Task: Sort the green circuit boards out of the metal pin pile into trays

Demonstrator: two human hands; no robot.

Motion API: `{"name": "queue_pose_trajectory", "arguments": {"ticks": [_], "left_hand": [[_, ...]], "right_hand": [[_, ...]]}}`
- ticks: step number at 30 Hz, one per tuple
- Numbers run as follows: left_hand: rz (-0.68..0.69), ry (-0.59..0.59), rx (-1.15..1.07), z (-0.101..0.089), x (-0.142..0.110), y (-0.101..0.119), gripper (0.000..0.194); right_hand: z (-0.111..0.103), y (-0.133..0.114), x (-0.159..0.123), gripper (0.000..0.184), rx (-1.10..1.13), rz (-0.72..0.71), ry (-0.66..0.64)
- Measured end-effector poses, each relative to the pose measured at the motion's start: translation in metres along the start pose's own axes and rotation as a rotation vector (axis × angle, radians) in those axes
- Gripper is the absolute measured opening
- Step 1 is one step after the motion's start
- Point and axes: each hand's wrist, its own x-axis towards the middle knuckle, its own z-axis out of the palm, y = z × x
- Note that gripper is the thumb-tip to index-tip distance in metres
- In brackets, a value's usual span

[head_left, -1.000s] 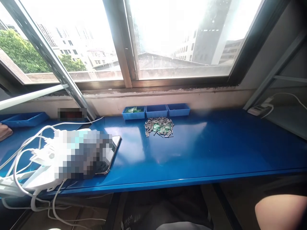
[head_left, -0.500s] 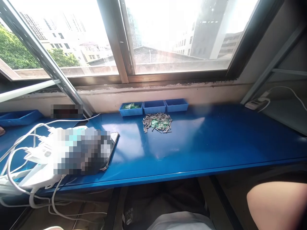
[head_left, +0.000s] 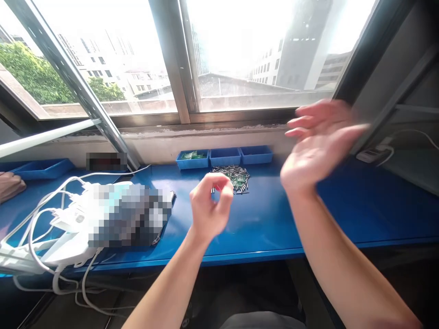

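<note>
My left hand [head_left: 211, 205] is raised over the near part of the blue table, thumb and forefinger curled into a ring. Nothing shows inside the ring, and the hand hides part of the pile behind it. That pile [head_left: 242, 172] is of small thin metal pieces, like rivets or pins, with green plastic packets among them. Higher up to the right, my right hand [head_left: 313, 146] is lifted with its palm turned up and fingers spread, slightly smeared by motion. It holds nothing that I can see.
Behind the pile stand three blue bins [head_left: 224, 156]; the left one holds green packets. A blurred-out item and a dark phone-like edge [head_left: 164, 224] lie left, beside white plugs and cables [head_left: 68, 214]. Another person's hand [head_left: 10, 186] rests at the far left near a blue tray [head_left: 44, 169].
Both my hands have come up into view over the table; earlier only part of an arm showed at the lower right. The view has shifted slightly left.
</note>
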Motion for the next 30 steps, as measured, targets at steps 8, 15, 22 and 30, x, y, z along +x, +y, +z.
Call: {"name": "queue_pose_trajectory", "arguments": {"ticks": [8, 15, 22, 30], "left_hand": [[-0.344, -0.391, 0.331, 0.059, 0.076, -0.112, 0.029], [-0.363, -0.413, 0.588, 0.071, 0.076, -0.133, 0.036], [-0.143, -0.35, 0.547, 0.068, 0.071, -0.148, 0.036], [-0.047, -0.566, 0.599, 0.075, 0.059, -0.15, 0.047]], "right_hand": [[0.094, 0.098, -0.069, 0.016, -0.395, 0.236, -0.442], [0.098, 0.116, -0.094, 0.02, -0.624, 0.271, -0.681], [0.097, 0.112, -0.089, 0.023, -0.642, 0.271, -0.652], [0.097, 0.108, -0.09, 0.025, -0.757, 0.331, -0.865]]}}
